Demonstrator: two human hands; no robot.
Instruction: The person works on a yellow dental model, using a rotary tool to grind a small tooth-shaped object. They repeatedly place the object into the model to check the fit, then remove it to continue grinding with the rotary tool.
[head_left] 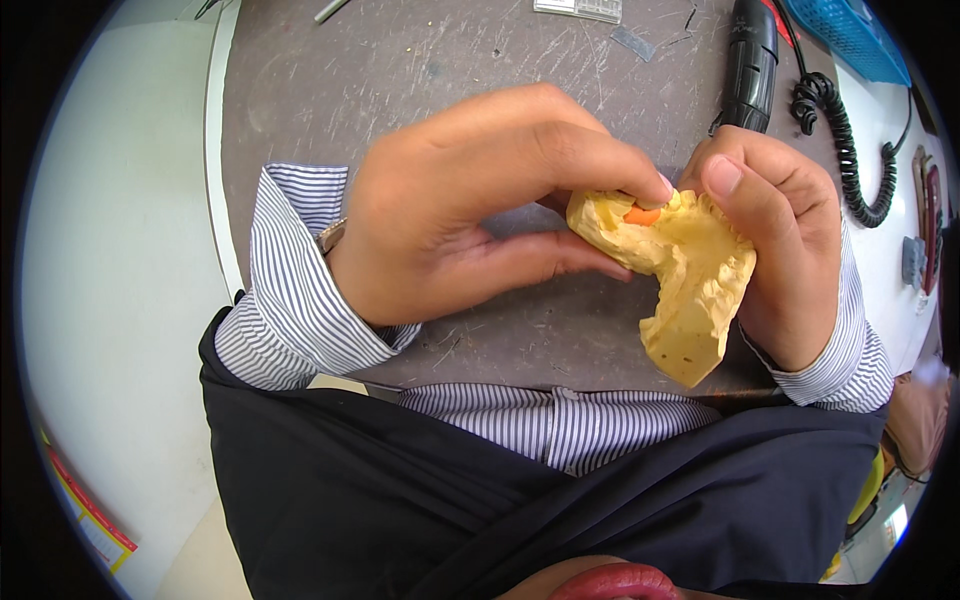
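Fingers (pixel 590 150) of the left hand (pixel 430 200) are pinching the left end of one yellow, horseshoe-shaped plaster dental cast (pixel 715 255) between index and thumb, while the right hand (pixel 795 220) is gripping its right side, thumb lying on top. Two hands are sharing one cast, probably because its irregular shape is needing support at both sides; its inner hollow is facing the wearer, seemingly leaving one small orange patch (pixel 641 215) in sight just below the left index fingertip. Beneath, one scratched, dark brown tabletop (pixel 330 100) is spreading. Farther off, one black cylindrical handheld tool (pixel 750 70) is lying near one coiled black cord (pixel 848 165), perhaps placed there for easy reach. One blue perforated plastic basket (pixel 860 40) is standing at the far right.
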